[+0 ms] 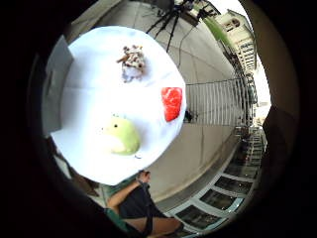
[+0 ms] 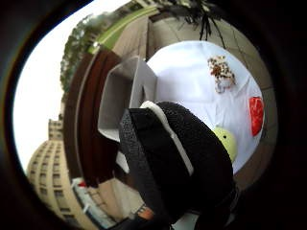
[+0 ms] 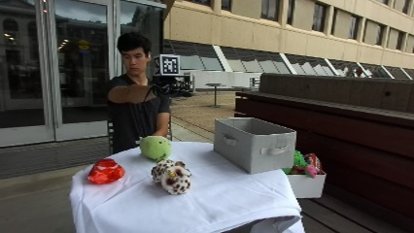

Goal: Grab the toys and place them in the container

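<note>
Spotted toy: nearest on the white tablecloth, brown-and-white plush, near the front edge
Red toy: on the cloth toward the corner opposite the bin, well apart from the spotted toy
Green toy: round plush behind the spotted one, just in front of the person
Container: grey fabric bin with side handles, standing upright on the cloth (its inside is hidden from the outside view)
White box: beside the table past the bin, holding more coloured toys
Right hand: raised at chest height above the table, well clear of all three toys; holds nothing that shows
Fingers: cannot tell whether spread or curled
Palm views: table seen from above, all three toys lying apart on the cloth
</note>
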